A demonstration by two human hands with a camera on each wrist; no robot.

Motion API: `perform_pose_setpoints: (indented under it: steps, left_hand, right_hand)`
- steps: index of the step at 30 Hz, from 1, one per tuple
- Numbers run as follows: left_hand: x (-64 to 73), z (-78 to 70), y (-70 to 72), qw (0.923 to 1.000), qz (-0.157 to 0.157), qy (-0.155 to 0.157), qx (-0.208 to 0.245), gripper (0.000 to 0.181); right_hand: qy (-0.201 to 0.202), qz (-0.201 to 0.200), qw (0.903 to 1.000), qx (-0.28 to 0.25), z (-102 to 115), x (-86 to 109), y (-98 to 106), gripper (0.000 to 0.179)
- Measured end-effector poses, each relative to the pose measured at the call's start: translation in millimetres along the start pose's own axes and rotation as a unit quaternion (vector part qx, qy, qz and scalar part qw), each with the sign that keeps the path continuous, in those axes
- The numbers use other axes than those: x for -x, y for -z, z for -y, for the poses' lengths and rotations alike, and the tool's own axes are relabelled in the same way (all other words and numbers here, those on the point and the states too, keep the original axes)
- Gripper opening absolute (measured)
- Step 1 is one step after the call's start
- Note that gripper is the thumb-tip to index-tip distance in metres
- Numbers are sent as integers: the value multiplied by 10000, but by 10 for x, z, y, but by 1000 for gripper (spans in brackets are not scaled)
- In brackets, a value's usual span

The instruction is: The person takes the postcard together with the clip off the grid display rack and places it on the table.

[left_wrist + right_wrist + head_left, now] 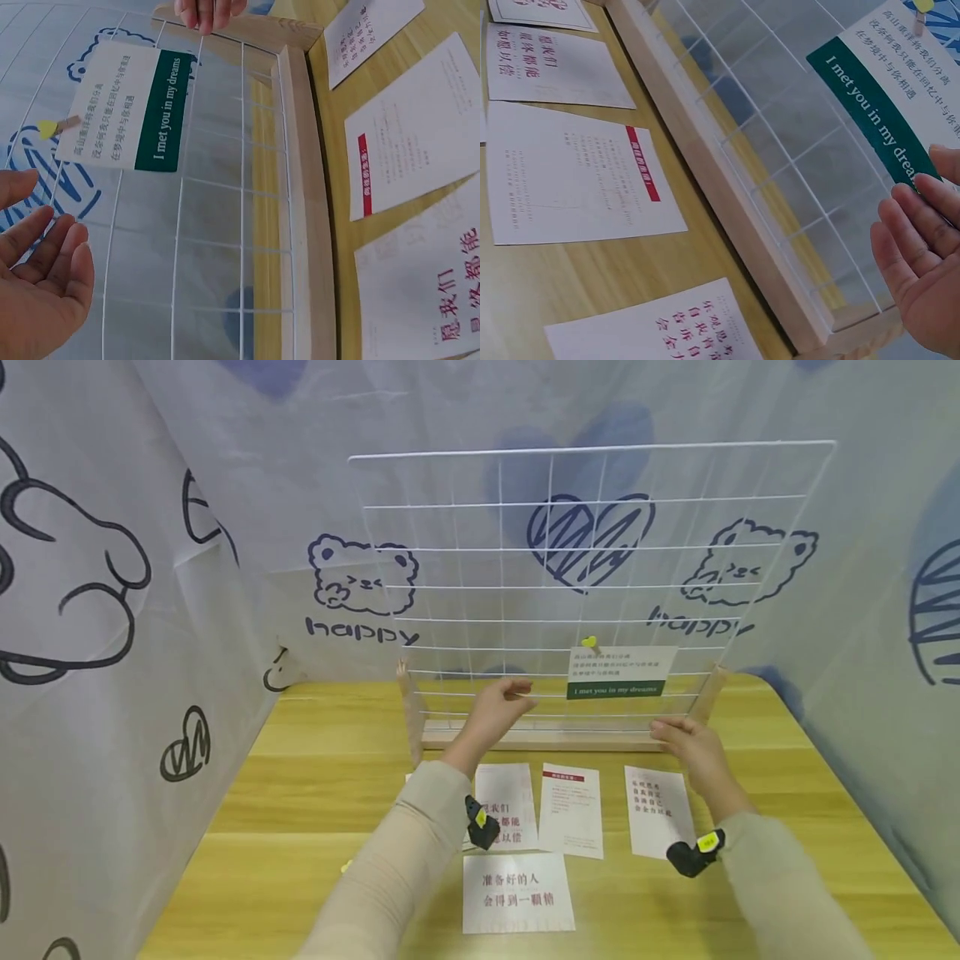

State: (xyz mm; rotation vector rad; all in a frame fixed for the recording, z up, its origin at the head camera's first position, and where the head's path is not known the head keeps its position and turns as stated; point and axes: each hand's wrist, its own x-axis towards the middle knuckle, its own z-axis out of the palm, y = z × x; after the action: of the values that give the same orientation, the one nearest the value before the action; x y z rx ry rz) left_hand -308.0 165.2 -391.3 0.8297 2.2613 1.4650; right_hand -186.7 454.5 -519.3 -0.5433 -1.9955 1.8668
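Observation:
A white and green card hangs on the white wire grid, held at its upper left by a clip with a yellow heart. My left hand is in front of the grid, left of the card, its fingers loosely bent around nothing. In the left wrist view, thumb and fingers of the left hand stand apart below the clip. My right hand is below the card's right end, near the wooden base. In the right wrist view, the right hand's fingers overlap the card's green corner, loosely extended.
Several printed cards lie on the wooden table: one with a red heading, one at the right, one in front and one partly behind the left sleeve. A patterned curtain surrounds the table.

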Motion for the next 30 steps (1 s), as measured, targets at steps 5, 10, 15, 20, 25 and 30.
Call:
perform_pose_setpoints:
  steps: [5,10,15,20,25,30]
  left_hand:
    - [-126,-166,-101,9999,83,-72,-54,36]
    - [-273,-324,-193,9998,-15,-98,-156,36]
    - [-402,-455,-261,9995,-1,-151,-269,36]
    - [-475,-552,-303,9991,12,-218,-372,36]
    - [-505,-593,-328,9981,41,-279,-546,37]
    - [-534,-614,-347,9939,129,-398,-1023,42]
  right_hand:
    - [-37,-499,9986,-177,-529,-477,276,45]
    - [54,-320,9984,-453,-140,-369,282,33]
    - [79,-811,9967,39,-317,-693,406,42]
    - [132,-816,9964,-202,-275,-779,455,39]
    - [125,-878,9958,210,135,-491,284,41]
    - [-106,-919,9925,804,888,49,-77,46]
